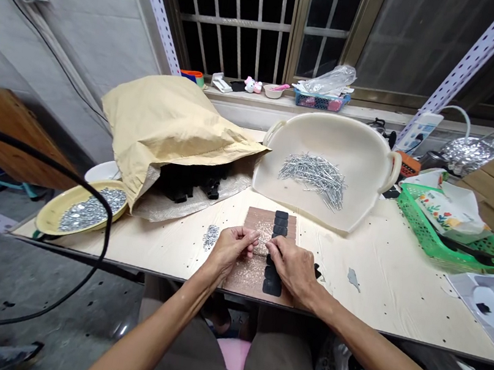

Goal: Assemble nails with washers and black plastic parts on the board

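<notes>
Where the brown board (pixel 245 279) lies on the tabletop (pixel 398 288) straight in front of me, a row of black pieces (pixel 272 287) runs along its right part, long axis pointing away from my body. My right hand (pixel 293 265) is the nearer one, coming across the middle of that row from the right; my left hand (pixel 237 248) is over the board, just left of the row. Both grips have thumb and fingers curled in, facing each other across a narrow gap (whether either is closed on something small, I cannot tell). A small pile of metal bits (pixel 210 237) sits just beyond my left hand's outer side, while the heap of metal pins (pixel 315 180) lies farther off, in the pale basin (pixel 271 176) beyond the board.
</notes>
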The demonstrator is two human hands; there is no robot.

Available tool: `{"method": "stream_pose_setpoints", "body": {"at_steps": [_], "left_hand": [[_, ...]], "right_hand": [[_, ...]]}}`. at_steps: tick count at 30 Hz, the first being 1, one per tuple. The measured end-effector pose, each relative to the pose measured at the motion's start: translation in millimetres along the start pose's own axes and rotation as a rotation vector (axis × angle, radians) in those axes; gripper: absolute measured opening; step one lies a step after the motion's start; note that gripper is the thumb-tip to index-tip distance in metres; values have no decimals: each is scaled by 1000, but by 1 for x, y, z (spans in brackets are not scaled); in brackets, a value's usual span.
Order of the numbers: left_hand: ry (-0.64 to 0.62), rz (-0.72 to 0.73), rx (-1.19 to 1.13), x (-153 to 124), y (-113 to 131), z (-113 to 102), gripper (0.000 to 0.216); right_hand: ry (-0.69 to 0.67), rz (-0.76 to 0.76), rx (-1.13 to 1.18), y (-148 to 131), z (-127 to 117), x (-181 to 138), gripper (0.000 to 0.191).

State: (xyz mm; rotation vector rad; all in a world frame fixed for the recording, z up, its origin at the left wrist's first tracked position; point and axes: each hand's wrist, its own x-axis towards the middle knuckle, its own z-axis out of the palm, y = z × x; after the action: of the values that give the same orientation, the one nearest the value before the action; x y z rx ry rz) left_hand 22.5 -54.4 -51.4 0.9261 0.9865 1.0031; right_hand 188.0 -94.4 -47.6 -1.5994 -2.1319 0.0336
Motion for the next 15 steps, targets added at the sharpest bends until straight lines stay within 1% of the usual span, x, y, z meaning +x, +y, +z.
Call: {"method": "stream_pose_setpoints", "body": {"at_steps": [1,3,6,8,9,13,15], "left_hand": [[-6,-3,10,0,1,0,32],[-20,-26,19,1,4,0,32],[-27,-74,3,1,6,1,33],[-24,-88,-17,1,7,2,33],[-25,-92,-29,1,8,2,33],[-46,-105,-86,1,12,4,33],[-49,-111,-110,1,14,4,32]], "right_hand": [[-24,37,48,-1,0,0,24],[-28,39,73,0,-1,0,20],[41,-109,-57,4,0,0,18],[59,-181,-122,6,0,1,23],[56,-173,-111,6,0,1,25],[-14,12,66,3,-3,4,24],[-35,56,100,1,-6,5,22]]}}
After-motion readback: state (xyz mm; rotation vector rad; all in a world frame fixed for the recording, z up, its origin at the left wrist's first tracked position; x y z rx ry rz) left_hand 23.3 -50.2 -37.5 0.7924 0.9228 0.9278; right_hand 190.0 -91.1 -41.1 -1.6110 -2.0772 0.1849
